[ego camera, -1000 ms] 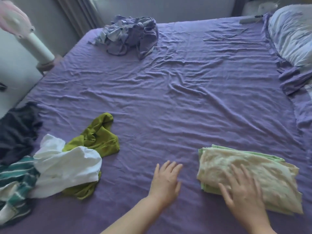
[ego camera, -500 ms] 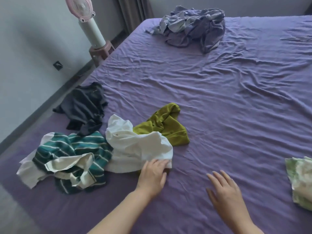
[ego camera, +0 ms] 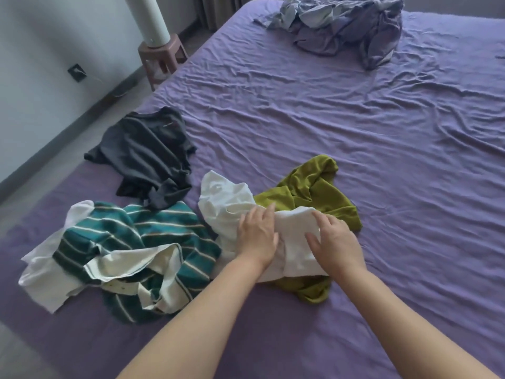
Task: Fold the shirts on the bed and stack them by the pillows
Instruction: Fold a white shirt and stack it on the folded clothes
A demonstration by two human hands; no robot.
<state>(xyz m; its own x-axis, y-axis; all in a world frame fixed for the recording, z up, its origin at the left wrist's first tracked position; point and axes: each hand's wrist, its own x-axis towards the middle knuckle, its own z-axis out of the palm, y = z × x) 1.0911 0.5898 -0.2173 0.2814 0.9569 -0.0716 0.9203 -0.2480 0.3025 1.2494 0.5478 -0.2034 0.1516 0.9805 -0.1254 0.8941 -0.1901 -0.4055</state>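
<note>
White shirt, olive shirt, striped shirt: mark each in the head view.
white shirt (ego camera: 218, 203): head view, bunched upper left part.
olive shirt (ego camera: 314, 187): head view, crumpled upper half.
striped shirt (ego camera: 164, 228): head view, teal striped body.
</note>
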